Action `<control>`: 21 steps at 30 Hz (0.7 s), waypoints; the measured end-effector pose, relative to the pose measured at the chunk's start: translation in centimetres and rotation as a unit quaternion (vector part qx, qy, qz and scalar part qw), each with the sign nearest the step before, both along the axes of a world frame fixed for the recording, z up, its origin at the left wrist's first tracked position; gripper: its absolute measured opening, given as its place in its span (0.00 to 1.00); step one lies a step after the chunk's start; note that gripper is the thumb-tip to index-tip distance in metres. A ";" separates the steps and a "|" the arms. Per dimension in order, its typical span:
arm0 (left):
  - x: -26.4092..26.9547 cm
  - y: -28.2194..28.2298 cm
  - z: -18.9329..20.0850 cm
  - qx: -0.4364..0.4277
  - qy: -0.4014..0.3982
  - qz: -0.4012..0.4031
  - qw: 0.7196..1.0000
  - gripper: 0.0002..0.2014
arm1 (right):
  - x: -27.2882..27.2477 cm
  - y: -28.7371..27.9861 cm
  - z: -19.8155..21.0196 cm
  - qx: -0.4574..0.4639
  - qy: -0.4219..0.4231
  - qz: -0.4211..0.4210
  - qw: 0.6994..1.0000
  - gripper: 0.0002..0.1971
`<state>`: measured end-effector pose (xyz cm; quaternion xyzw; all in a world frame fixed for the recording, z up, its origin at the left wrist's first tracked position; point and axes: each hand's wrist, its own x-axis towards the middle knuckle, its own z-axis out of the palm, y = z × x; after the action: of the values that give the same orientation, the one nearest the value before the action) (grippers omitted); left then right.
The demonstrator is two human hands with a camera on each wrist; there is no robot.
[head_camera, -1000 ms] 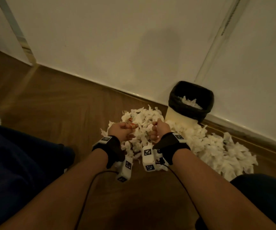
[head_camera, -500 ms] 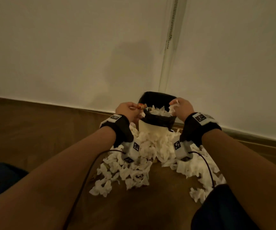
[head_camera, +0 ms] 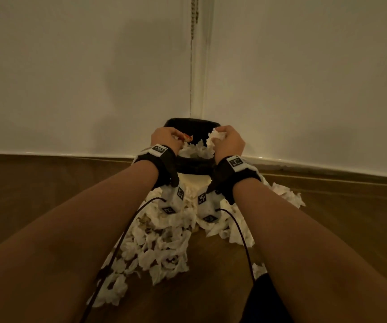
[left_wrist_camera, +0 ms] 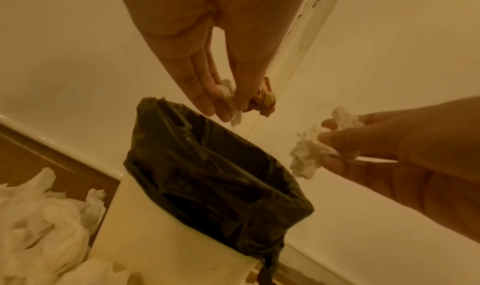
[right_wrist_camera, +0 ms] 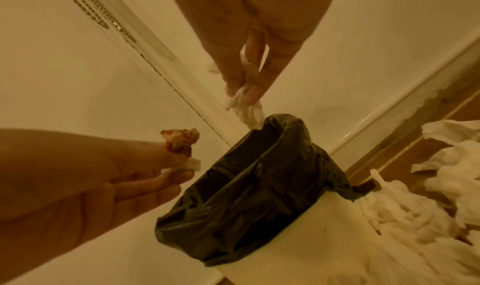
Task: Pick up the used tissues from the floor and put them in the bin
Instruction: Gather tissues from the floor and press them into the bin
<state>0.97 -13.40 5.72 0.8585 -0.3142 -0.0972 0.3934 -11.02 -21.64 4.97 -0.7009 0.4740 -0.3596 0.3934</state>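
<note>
- The floor [head_camera: 48, 206] carries a heap of used tissues [head_camera: 159, 248] before the bin [head_camera: 192, 169], which stands against the wall [head_camera: 71, 78].
- Your right hand [head_camera: 228, 142] hangs over the bin, its grip pinching a white tissue [left_wrist_camera: 307, 154].
- Your left hand [head_camera: 164, 138] hangs beside it, its grip pinching a red-stained tissue [right_wrist_camera: 180, 139].

Head view looking forward-down, both wrist views close, upward-angled, all sharing the bin [head_camera: 193, 167]

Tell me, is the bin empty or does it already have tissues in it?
Not empty: the head view shows white tissues piled inside the bin.
</note>
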 end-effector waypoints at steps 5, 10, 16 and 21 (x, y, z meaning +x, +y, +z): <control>1.0 -0.3 -1.8 0.026 0.010 -0.030 0.999 0.25 | 1.5 0.1 -1.5 0.005 0.145 0.109 0.983 0.31; 1.3 0.3 -1.9 -0.010 0.035 -0.020 0.999 0.24 | 1.5 0.8 -1.5 -0.042 0.196 0.140 0.970 0.33; 2.1 3.6 -2.7 -0.088 0.080 0.038 0.992 0.17 | 1.2 2.7 -0.6 -0.126 0.178 0.141 0.966 0.17; 2.2 9.8 -5.3 -0.032 0.088 0.061 0.994 0.17 | 1.5 6.8 -0.2 -0.137 0.196 0.218 0.946 0.11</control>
<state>3.14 -3.62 0.45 0.8510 -0.2285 -0.1383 0.4521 -9.57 -14.87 4.79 -0.8907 0.3239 -0.1824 0.2617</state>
